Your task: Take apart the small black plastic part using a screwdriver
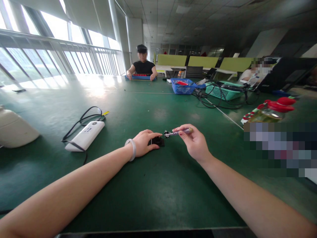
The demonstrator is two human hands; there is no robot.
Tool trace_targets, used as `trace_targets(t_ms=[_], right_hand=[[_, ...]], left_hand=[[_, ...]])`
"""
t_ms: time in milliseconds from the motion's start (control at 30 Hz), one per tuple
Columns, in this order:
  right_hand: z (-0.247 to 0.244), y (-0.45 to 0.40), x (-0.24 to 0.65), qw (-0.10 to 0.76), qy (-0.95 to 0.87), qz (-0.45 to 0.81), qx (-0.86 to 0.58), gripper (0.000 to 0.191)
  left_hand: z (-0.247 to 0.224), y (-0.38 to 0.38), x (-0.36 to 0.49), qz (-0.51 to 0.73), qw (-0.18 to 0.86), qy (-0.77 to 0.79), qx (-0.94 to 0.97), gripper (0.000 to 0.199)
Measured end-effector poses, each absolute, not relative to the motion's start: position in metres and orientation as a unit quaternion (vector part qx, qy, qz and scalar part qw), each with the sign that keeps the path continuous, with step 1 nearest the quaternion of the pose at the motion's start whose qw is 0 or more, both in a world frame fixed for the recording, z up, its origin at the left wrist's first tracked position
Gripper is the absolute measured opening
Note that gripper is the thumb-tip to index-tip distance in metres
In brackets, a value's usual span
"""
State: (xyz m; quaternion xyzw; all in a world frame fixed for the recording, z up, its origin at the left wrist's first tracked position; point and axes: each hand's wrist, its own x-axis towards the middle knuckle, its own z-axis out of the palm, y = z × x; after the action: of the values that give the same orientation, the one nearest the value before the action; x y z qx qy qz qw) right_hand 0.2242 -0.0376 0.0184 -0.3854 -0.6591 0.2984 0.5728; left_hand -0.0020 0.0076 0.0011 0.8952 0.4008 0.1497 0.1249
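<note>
My left hand (141, 144), with a pale bangle on its wrist, is closed around a small dark, flat rectangular device (160, 142) on the table. Its index finger and thumb lie along the device's two sides. In my right hand (196, 142) is a slim screwdriver (182, 132) with a clear handle, held nearly level between thumb and fingers. Its metal tip points left toward a cluster of tiny dark pieces (166, 133) just beyond the device. Whether the tip touches them I cannot tell.
On the green table (158, 191) lies a white power bank (86, 135) with a black cable, left of my hands. Blue (183, 87) and teal (223, 92) baskets with tangled cables stand at the back right. A red-topped jar (268, 114) is right. A person (143, 66) sits opposite.
</note>
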Motion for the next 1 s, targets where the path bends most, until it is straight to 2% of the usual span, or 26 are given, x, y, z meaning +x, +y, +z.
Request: trace_targets(t_ms=[100,300,467,700,800,867,1000], right_hand=[[0.018,-0.035,0.227,0.598,-0.641,0.269,-0.399,0.011],[0.015,-0.028,0.229,0.569,-0.637,0.28,-0.438,0.016],[0.015,-0.028,0.23,0.58,-0.622,0.302,-0.43,0.016],[0.019,-0.031,0.233,0.645,-0.59,0.302,-0.381,0.015],[0.019,-0.031,0.23,0.632,-0.598,0.32,-0.376,0.017],[0.018,-0.031,0.229,0.622,-0.6,0.332,-0.378,0.018],[0.016,-0.03,0.23,0.626,-0.598,0.326,-0.379,0.019]], left_hand=[[0.003,0.005,-0.003,0.178,0.122,0.386,0.897,0.045],[0.006,0.003,-0.004,0.244,0.101,0.401,0.877,0.041],[0.006,0.005,-0.002,0.228,0.057,0.458,0.857,0.035],[-0.002,0.012,-0.005,0.201,0.039,0.515,0.832,0.034],[-0.003,0.012,-0.005,0.198,0.04,0.523,0.828,0.032],[-0.001,0.01,-0.005,0.203,0.044,0.514,0.832,0.034],[0.003,0.002,-0.004,0.227,0.075,0.399,0.885,0.053]])
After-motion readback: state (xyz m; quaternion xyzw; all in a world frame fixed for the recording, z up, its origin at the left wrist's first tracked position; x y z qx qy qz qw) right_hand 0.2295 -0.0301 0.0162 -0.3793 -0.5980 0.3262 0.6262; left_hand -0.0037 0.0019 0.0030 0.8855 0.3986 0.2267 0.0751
